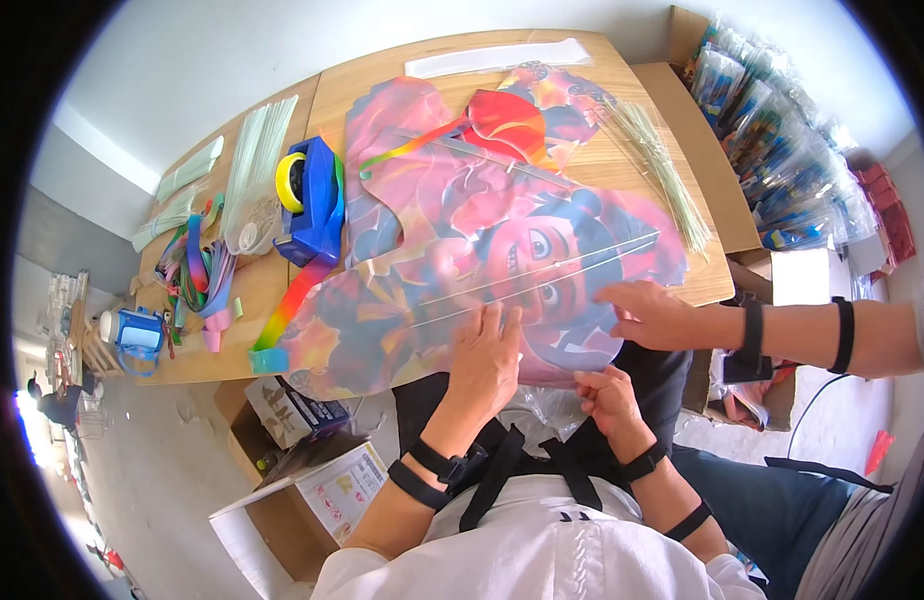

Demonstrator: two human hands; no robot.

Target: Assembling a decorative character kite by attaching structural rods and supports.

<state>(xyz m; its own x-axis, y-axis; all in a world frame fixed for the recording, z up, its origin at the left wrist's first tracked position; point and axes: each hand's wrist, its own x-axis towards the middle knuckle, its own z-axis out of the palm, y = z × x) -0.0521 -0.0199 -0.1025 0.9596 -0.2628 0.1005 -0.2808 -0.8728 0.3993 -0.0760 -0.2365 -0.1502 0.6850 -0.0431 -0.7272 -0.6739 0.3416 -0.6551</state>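
A thin printed kite sail [382, 345] with a cartoon face lies spread over the near side of the wooden table, its near edge hanging toward my lap. Two thin rods [552, 277] run slantwise across the face. My left hand [487, 358] lies on the sail just below the rods, fingers stretched out, holding nothing. At the near right edge, my right hand [610, 402] pinches the sail between thumb and fingers. Another person's hand [647, 315] reaches in from the right and touches the sail's right part.
A blue tape dispenser [317, 205] with yellow tape stands left of the sail, near a rainbow ribbon [282, 318]. Bundles of thin sticks [260, 150] and coloured ribbons [197, 270] lie farther left. More sticks [662, 170] lie at right, beside a box of plastic-wrapped packs [772, 150].
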